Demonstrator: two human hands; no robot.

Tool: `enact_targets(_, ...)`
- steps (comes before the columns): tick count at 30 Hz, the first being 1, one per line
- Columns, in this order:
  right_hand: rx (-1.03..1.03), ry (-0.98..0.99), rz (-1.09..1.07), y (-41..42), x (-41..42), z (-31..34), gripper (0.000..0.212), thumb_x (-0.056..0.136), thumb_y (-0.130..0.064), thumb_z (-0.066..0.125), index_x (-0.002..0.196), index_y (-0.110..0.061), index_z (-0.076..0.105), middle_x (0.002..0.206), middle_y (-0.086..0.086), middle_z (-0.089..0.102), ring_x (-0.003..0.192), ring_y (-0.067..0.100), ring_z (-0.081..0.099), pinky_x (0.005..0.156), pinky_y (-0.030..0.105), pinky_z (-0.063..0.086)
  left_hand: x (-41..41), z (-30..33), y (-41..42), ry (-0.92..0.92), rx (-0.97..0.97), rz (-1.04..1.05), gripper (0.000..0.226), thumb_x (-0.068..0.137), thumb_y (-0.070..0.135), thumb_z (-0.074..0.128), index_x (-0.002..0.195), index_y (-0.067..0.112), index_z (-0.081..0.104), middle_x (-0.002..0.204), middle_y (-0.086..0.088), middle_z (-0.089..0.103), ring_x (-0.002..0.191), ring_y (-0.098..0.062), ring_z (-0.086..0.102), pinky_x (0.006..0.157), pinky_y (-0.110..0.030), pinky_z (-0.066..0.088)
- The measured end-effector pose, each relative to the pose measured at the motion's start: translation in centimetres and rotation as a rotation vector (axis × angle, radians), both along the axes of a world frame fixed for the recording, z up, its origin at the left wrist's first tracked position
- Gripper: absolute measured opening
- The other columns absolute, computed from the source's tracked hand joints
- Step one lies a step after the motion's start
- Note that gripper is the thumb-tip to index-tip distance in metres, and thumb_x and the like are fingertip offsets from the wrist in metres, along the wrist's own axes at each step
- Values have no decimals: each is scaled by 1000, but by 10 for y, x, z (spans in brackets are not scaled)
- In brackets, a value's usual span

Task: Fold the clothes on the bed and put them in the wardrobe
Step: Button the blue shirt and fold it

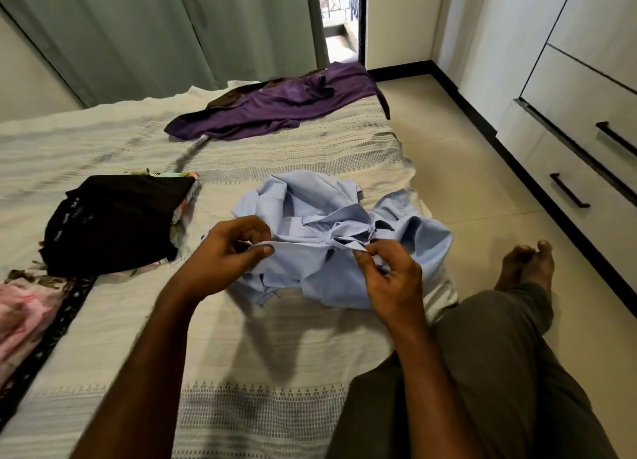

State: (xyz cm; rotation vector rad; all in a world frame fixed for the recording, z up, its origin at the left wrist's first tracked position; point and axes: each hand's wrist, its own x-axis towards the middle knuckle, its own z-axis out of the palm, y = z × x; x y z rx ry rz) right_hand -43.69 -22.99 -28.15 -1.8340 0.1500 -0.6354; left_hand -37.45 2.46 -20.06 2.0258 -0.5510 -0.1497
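A crumpled light blue shirt [331, 231] on the bed [241, 355] is pinched at its edge by the left hand [227, 252] and right hand [389, 272], right of the folded black garment [113, 217].

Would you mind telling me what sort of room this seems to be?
Most likely a bedroom: a bed with a cream cover carries loose clothes such as a light blue shirt, green curtains hang behind it, and white drawers stand alongside.
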Motion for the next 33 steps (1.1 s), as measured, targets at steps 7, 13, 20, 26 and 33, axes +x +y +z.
enact_targets(7,-29,100,287,-32,-4,10,14,81,-37,82,73,-33,71,72,-7,67,74,12,64,68,26,51,10,11,30,287,-343,-2,9,76,5,65,73,11,71,64,-6,59,57,-12,54,54,-18,43)
enact_targets(13,-128,226,372,-50,-7,15,17,79,-12,85,81,-26,77,81,-12,74,84,9,69,77,24,53,15,24,46,296,-123,-35,27,76,40,80,84,14,82,84,-6,76,79,-9,70,69,-17,53)
enact_targets(20,-342,280,485,-61,23,32,21,75,-7,80,67,-25,73,66,-10,71,67,4,67,66,22,51,36,31,35,274,595,-316,24,85,-4,75,79,19,76,78,1,75,73,-2,63,72,-16,48)
enact_targets(26,-473,32,-57,-51,127,118,14,87,-13,64,74,-15,68,69,2,67,63,12,60,61,25,43,104,78,-17,-366,355,274,20,91,9,54,81,24,60,84,-3,64,76,-12,53,80,-34,49)
enact_targets(33,-319,-341,-401,4,83,148,18,95,-23,62,79,-15,64,68,0,63,63,21,57,57,28,39,34,77,-109,-587,-237,700,11,94,13,56,84,17,55,84,-4,60,77,-15,54,73,-23,45)
